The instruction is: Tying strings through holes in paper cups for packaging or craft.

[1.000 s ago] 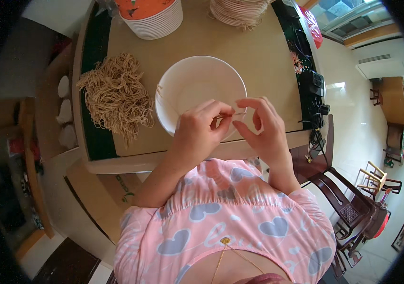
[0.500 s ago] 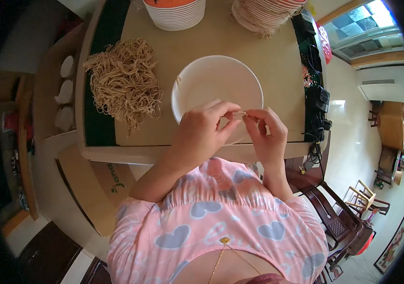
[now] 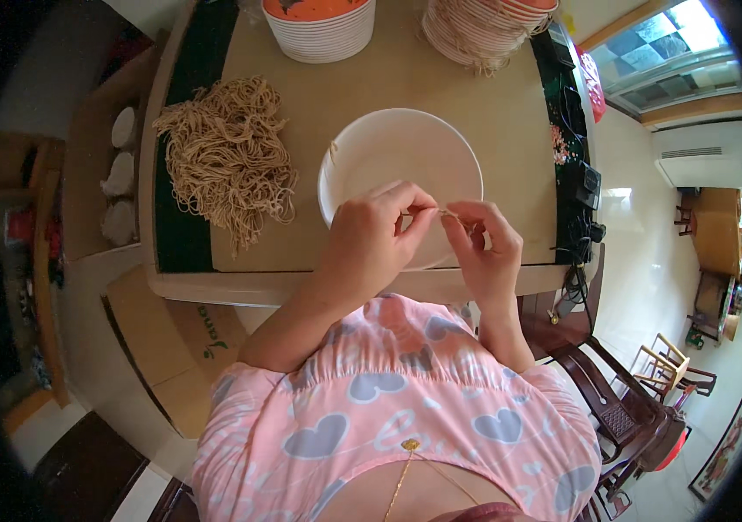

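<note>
Both hands are raised over the near rim of a white round tub (image 3: 399, 143) on the table. My left hand (image 3: 373, 230) pinches a thin tan cord (image 3: 442, 212) between thumb and fingertips. Just beside it, my right hand (image 3: 488, 245) is closed on the same cord, its fingertips almost touching the left ones. Only a short bit of the cord shows; fingers cover the rest. A tangled pile of tan cord (image 3: 227, 161) lies left of the tub. A small pale strand (image 3: 333, 150) clings to the tub's left rim.
At the far side stand a stack of white tubs with orange insides (image 3: 323, 35) and another stack (image 3: 475, 39) draped with cords. Black adapters and cables (image 3: 581, 187) line the table's right edge. A cardboard box (image 3: 175, 348) sits below left; a dark wooden chair (image 3: 606, 400) is at right.
My hands have drawn closer together, with the left fingertips now pressed shut on the cord. The table scene sits slightly lower in view.
</note>
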Demonstrator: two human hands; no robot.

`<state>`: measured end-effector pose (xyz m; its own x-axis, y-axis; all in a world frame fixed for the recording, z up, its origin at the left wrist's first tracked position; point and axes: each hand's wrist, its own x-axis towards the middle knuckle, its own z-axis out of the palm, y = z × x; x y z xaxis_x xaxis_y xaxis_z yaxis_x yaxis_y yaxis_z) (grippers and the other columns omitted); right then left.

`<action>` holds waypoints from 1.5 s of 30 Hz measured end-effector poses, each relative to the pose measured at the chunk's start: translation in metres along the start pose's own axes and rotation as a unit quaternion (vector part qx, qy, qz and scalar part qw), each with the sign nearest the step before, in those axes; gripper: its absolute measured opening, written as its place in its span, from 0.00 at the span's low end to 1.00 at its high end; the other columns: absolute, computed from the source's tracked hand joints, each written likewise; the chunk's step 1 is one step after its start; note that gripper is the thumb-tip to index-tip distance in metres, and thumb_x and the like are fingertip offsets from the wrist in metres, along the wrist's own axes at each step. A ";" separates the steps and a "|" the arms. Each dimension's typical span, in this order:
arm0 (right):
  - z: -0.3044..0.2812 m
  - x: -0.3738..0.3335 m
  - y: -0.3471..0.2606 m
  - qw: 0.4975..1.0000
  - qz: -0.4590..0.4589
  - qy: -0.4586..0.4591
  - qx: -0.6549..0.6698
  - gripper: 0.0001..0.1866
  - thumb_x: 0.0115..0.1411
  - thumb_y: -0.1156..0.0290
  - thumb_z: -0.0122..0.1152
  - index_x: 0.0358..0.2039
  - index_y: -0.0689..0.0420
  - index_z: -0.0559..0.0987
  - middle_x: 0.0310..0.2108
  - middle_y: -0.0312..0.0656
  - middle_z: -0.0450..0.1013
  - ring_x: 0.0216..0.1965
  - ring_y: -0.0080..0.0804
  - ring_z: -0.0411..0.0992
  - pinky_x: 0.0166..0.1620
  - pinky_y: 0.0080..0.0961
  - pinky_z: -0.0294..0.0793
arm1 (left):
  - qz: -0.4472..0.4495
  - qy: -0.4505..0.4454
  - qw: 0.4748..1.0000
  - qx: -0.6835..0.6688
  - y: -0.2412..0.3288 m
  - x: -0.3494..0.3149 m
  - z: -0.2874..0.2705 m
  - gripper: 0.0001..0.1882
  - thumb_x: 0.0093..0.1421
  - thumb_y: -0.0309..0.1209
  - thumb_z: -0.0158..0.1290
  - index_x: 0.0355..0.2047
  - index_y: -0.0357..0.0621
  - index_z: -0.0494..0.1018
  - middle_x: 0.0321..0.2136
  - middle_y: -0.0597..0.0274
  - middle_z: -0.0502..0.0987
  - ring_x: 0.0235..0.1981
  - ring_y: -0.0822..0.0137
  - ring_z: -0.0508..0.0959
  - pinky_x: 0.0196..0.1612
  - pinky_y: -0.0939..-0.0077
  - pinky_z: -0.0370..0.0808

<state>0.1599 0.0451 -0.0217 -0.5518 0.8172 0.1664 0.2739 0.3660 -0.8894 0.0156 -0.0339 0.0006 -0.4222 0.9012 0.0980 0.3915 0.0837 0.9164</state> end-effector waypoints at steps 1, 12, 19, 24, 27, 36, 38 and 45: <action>0.000 -0.001 0.003 1.000 -0.004 0.000 0.001 0.07 0.53 0.81 0.64 0.33 0.59 0.80 0.25 0.37 0.72 0.22 0.21 0.66 0.25 0.18 0.65 | 0.000 0.002 1.000 0.000 -0.002 0.000 0.000 0.05 0.55 0.26 0.56 0.32 0.39 0.75 0.25 0.56 0.77 0.24 0.59 0.77 0.28 0.69 0.73; -0.002 0.001 0.001 1.000 -0.021 -0.009 0.004 0.04 0.53 0.81 0.64 0.31 0.61 0.79 0.24 0.37 0.72 0.22 0.21 0.66 0.24 0.17 0.64 | 0.012 -0.006 1.000 -0.001 -0.002 0.001 -0.002 0.06 0.59 0.27 0.54 0.31 0.36 0.74 0.23 0.56 0.77 0.22 0.70 0.75 0.26 0.76 0.70; -0.003 0.002 0.003 0.999 -0.046 -0.017 -0.024 0.03 0.53 0.79 0.64 0.29 0.60 0.78 0.22 0.38 0.71 0.21 0.26 0.65 0.24 0.21 0.63 | 0.034 0.021 0.999 0.019 -0.008 0.001 0.003 0.05 0.60 0.26 0.53 0.31 0.36 0.71 0.23 0.56 0.74 0.23 0.67 0.74 0.27 0.75 0.70; -0.003 0.003 0.005 0.997 -0.059 -0.022 -0.034 0.02 0.53 0.78 0.63 0.28 0.59 0.78 0.22 0.38 0.70 0.21 0.28 0.64 0.24 0.23 0.62 | 0.033 0.028 0.999 0.015 -0.008 0.001 0.005 0.05 0.61 0.26 0.52 0.31 0.36 0.70 0.24 0.57 0.73 0.23 0.67 0.74 0.27 0.75 0.70; -0.003 0.002 0.006 0.998 -0.057 -0.022 -0.030 0.02 0.54 0.79 0.63 0.28 0.60 0.78 0.22 0.37 0.71 0.21 0.25 0.65 0.24 0.21 0.62 | 0.040 0.033 0.999 0.008 -0.009 0.000 0.006 0.06 0.59 0.27 0.54 0.32 0.37 0.71 0.24 0.58 0.73 0.22 0.69 0.73 0.26 0.76 0.69; -0.007 -0.002 0.002 0.999 0.012 0.028 -0.020 0.05 0.52 0.78 0.66 0.30 0.58 0.79 0.24 0.36 0.73 0.22 0.21 0.65 0.23 0.18 0.62 | 0.036 -0.004 0.996 0.078 0.006 -0.005 -0.004 0.05 0.53 0.25 0.59 0.28 0.39 0.74 0.25 0.61 0.74 0.18 0.69 0.71 0.23 0.76 0.68; -0.009 -0.002 0.000 0.997 -0.050 0.012 -0.049 0.06 0.51 0.78 0.67 0.30 0.57 0.80 0.25 0.35 0.74 0.23 0.21 0.66 0.24 0.18 0.62 | 0.024 -0.019 0.997 0.066 0.010 -0.004 -0.005 0.05 0.54 0.26 0.58 0.28 0.40 0.73 0.26 0.60 0.75 0.23 0.64 0.74 0.26 0.71 0.70; -0.014 -0.002 0.003 0.990 -0.133 0.041 -0.003 0.10 0.48 0.87 0.64 0.31 0.61 0.81 0.30 0.38 0.73 0.27 0.19 0.70 0.26 0.13 0.66 | 0.001 -0.080 0.997 0.006 0.022 -0.010 -0.014 0.05 0.53 0.25 0.58 0.26 0.39 0.73 0.25 0.58 0.74 0.24 0.60 0.77 0.27 0.70 0.72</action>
<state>0.1726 0.0510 -0.0189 -0.5400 0.7250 0.4276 0.1332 0.5753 -0.8070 0.0168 -0.0476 0.0250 -0.2856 0.9577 0.0355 0.4024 0.0862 0.9114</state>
